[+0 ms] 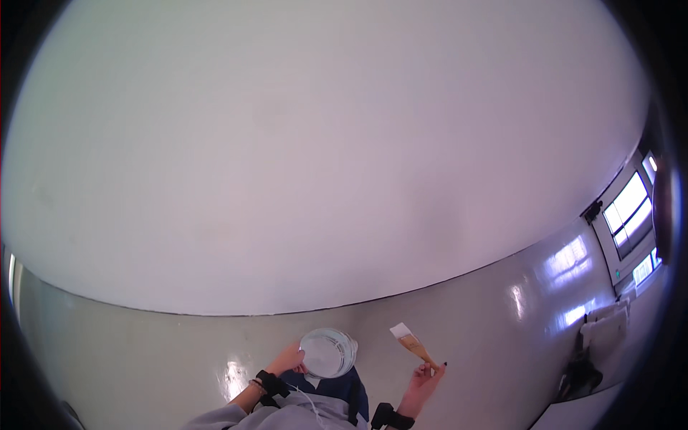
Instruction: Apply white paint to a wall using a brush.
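My left hand [291, 357] grips the rim of a round, pale bucket [326, 352] held close in front of my body. Whitish stuff shows inside it; I cannot tell how deep it is. Out to the right, my right hand [424, 377] is closed around the wooden handle of a flat paintbrush [413, 344]. The brush points up and to the left, its white bristles toward the wall and apart from both wall and bucket. Dark bands are strapped around both wrists.
A broad white wall [322, 158] fills most of the view ahead, meeting a shiny grey floor [494, 322] along a dark line. At the far right are a door with glass panes [625, 215] and a pale piece of furniture [605, 330] with dark items beside it.
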A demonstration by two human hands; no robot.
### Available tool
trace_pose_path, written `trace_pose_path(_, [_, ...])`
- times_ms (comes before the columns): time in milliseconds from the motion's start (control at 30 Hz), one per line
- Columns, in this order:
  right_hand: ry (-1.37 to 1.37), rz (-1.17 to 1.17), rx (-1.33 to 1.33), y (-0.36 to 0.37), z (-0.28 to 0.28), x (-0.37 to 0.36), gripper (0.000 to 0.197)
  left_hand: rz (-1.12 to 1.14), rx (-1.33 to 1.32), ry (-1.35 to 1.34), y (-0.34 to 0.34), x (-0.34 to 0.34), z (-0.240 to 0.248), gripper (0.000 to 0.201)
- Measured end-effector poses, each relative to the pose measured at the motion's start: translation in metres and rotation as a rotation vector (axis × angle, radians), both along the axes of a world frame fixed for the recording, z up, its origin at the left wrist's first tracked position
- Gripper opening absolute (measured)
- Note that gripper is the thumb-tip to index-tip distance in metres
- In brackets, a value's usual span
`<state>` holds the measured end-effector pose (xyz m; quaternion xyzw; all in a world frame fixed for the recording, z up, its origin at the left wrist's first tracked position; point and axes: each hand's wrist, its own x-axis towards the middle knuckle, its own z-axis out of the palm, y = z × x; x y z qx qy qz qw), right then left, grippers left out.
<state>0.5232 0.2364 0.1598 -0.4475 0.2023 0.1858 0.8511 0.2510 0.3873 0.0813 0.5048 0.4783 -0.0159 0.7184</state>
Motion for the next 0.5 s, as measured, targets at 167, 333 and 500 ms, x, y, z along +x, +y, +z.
trace_pose_path(167, [0.023,0.073,0.113,0.023,-0.018,0.006,0.027,-0.047,0.02,-0.01,-0.006,0.0,-0.018,0.044])
trace_pose_path(333, [-0.027,0.298,0.253,0.04,-0.023,0.024,0.022,0.067,0.061,-0.024,-0.022,0.007,-0.019,0.041])
trace_pose_path(500, [-0.005,0.356,0.348,0.044,-0.068,0.046,0.021,0.23,0.173,-0.071,-0.043,0.006,-0.057,0.036])
